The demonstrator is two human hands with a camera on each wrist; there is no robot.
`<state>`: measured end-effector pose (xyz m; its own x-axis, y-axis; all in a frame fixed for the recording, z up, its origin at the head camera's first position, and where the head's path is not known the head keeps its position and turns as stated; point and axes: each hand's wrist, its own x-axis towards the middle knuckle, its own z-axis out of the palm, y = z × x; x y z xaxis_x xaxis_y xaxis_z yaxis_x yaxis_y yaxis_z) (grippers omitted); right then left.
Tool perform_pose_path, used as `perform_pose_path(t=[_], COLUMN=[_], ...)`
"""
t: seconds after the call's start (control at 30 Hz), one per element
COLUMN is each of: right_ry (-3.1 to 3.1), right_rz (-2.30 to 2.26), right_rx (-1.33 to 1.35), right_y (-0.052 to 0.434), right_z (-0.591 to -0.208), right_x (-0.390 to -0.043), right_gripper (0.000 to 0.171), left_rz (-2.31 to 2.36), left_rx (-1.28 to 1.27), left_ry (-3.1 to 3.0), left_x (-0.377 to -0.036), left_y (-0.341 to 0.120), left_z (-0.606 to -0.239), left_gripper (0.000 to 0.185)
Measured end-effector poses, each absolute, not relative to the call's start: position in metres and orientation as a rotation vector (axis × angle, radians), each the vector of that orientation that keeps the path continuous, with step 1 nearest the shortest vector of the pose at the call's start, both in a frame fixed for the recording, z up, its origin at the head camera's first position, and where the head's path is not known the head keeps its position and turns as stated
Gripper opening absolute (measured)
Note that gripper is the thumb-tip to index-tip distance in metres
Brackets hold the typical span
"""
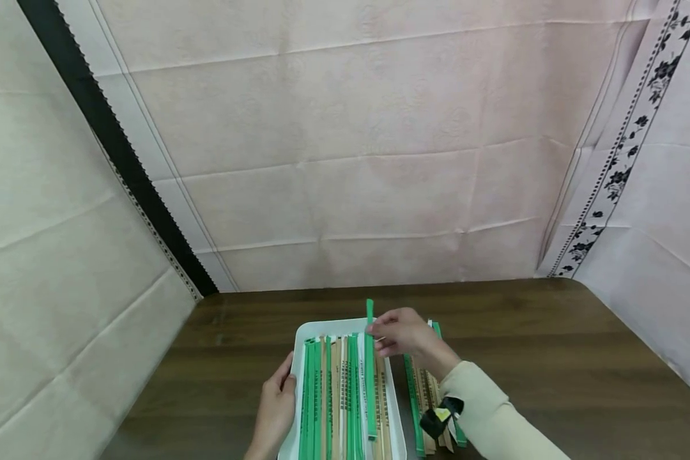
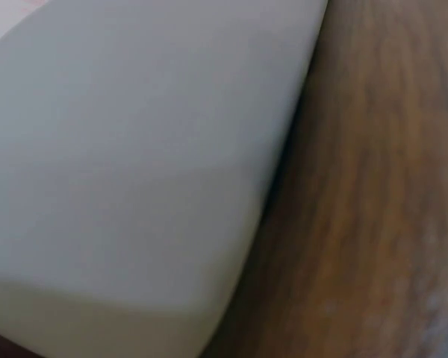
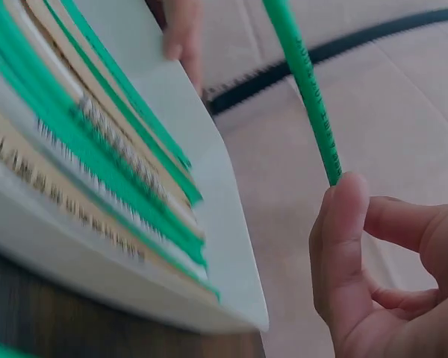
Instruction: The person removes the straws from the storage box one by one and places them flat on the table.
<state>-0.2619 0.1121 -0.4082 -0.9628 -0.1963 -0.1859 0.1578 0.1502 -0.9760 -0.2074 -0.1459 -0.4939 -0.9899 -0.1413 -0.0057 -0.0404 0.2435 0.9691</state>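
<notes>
My right hand [image 1: 402, 335] pinches a slim green printed stick [image 1: 370, 396] near its upper end, between thumb and fingers. In the right wrist view this green stick [image 3: 306, 82] is raised, apart from the row beside it. A white tray [image 1: 306, 329] holds several long, thin green, tan and white sticks [image 1: 328, 396] side by side, with dark print along them. At the tray's left side, my left hand [image 1: 276, 402] grips the rim. The left wrist view shows only the tray's pale outer wall [image 2: 149, 149] against the wood.
More green and tan sticks [image 1: 416, 399] lie on the brown wooden table [image 1: 218, 383] right of the tray, partly behind the right forearm. A black band [image 1: 437, 421] is around the right wrist. Pale cloth [image 1: 345, 128] hangs behind the table and at both sides.
</notes>
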Motion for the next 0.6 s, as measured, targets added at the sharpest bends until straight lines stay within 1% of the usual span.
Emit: perform_pose_path(t=[0.27,0.6], right_ry=[2.246,2.456], right_rz=[-1.922,-1.855], right_rx=[0.050,0.161], right_y=[0.171,0.228], right_z=[-0.420,-0.448], right_x=[-0.255,-0.253], right_gripper=[0.031,0.027], left_rz=[-1.844,-1.848], left_rx=[0.177,0.200], left_ry=[-2.444,-2.466], left_x=[-0.209,-0.210], left_y=[-0.147,-0.148], left_z=[-0.495,-0.494], left_gripper=[0.051,0.052])
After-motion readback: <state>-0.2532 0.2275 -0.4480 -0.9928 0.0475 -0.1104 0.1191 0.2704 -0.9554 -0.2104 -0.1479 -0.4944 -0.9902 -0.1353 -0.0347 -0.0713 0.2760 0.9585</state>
